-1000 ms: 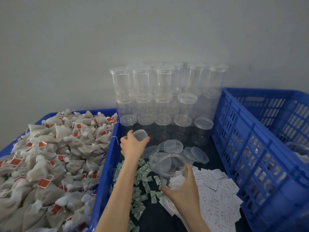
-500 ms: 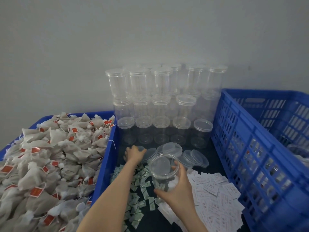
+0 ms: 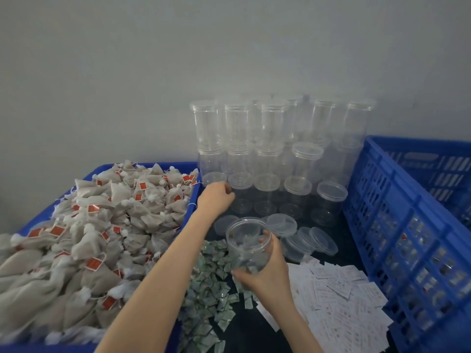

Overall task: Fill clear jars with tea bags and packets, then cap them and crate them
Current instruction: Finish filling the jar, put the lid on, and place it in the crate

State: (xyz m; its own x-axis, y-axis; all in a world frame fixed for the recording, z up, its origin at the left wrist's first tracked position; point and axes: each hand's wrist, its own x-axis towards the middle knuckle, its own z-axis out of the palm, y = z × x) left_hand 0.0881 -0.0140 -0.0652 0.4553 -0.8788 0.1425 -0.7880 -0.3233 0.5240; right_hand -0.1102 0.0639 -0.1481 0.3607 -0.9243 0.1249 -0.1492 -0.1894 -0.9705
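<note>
1 open jar in right hand

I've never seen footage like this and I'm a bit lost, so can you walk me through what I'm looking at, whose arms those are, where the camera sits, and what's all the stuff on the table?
There is no machine here: the arms belong to a person, filmed by a wide-angle camera worn on their head, looking forward and down.

The right hand holds an open clear jar with no lid on it. The left hand reaches towards the stacked empty jars against the wall; what it grips, if anything, is hard to see.

On the left, a blue bin is heaped with tea bags bearing red tags. On the dark table lie small green packets, white paper packets and loose lids. On the right stands a blue crate.
</note>
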